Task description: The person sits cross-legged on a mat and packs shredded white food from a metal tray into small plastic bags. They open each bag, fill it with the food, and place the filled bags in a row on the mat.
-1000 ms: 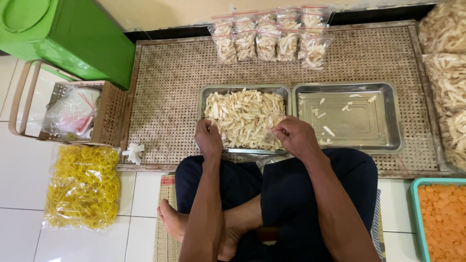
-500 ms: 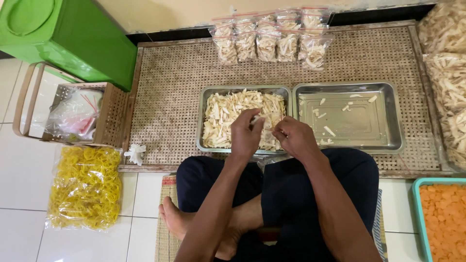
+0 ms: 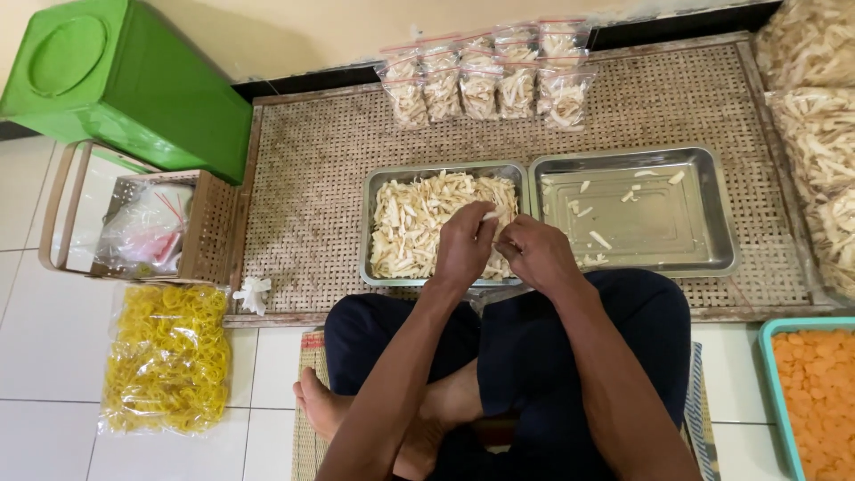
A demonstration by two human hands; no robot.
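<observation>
I saw my left hand (image 3: 465, 245) and right hand (image 3: 533, 252) close together over the near right corner of the rectangular steel tray heaped with pale, stick-shaped chips (image 3: 438, 222). The left hand's fingers were curled and pinching one pale chip strip (image 3: 492, 214) at their tips — narrow, closed on that strip. The right hand's fingers were bent in towards the same spot, just beside the strip; whether they gripped anything I could not tell.

The heaped tray sat on a flat woven rattan mat (image 3: 312, 187) with an open, lattice-like weave, framed in wood. Touching its right side lay a second shiny steel tray, nearly bare (image 3: 663, 233), with only a few loose strips scattered on its smooth bottom. At the far edge of the mat a row of small clear plastic bags filled with the same pale chips (image 3: 485, 76) stood side by side. Larger clear sacks of chips (image 3: 819, 116) lay along the right edge.

To the left stood a boxy green tin with a round lid (image 3: 116, 80), a wicker basket holding crumpled plastic (image 3: 142, 227), and — on the white floor tiles — a clear bag of yellow rubber bands (image 3: 165, 356). At the lower right was a teal tub of orange crackers (image 3: 815, 392).
</observation>
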